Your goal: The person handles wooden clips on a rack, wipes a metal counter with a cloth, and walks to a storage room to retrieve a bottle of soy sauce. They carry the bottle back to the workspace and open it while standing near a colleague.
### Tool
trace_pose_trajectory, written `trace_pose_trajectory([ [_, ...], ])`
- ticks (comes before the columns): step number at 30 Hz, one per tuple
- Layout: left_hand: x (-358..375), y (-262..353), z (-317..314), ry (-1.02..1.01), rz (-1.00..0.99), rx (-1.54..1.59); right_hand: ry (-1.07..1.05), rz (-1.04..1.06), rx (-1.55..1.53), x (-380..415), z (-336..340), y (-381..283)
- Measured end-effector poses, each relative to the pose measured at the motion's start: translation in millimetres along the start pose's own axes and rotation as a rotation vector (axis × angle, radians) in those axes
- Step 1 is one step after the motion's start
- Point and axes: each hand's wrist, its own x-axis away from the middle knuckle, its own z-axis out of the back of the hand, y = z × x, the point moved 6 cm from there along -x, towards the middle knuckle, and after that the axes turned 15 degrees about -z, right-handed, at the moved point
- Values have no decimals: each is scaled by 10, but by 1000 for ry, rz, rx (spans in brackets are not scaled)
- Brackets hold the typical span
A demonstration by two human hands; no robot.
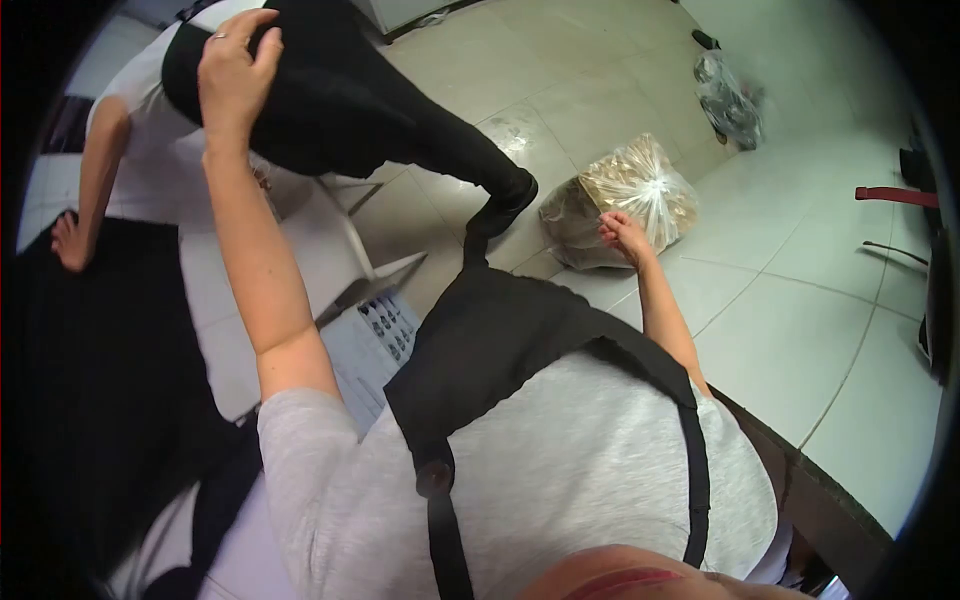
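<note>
Plastic bag [655, 185] sat by my right hand [626, 237], fingers curled, hold unclear; left of the bag, my left hand [235, 85] spread empty.

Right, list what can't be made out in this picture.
All in the head view:
Right hand: its curled fingers hide whether it grips anything.
Big bag: creased, shiny plastic hides what is inside.
Far bag: contents too small and blurred to name.
Sheet: print too small to read.
Black cloth: cut off by the picture's dark left rim.
</note>
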Motion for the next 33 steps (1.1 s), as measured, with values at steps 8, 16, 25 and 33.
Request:
trace_pose_trajectory([
  [8,-261,-629,-912,-12,198,148,104,-137,-130,-339,515,15],
  [16,-383,-554,-1561,-31,418,485,52,-332,-345,-632,830,22],
  [25,-1091,-569,-2332,-100,490,538,46,-365,-532,-1674,1782,-1565],
  [33,-1701,-924,-2439,-14,608,910,-138,269,-108,-1791,290,-6103],
])
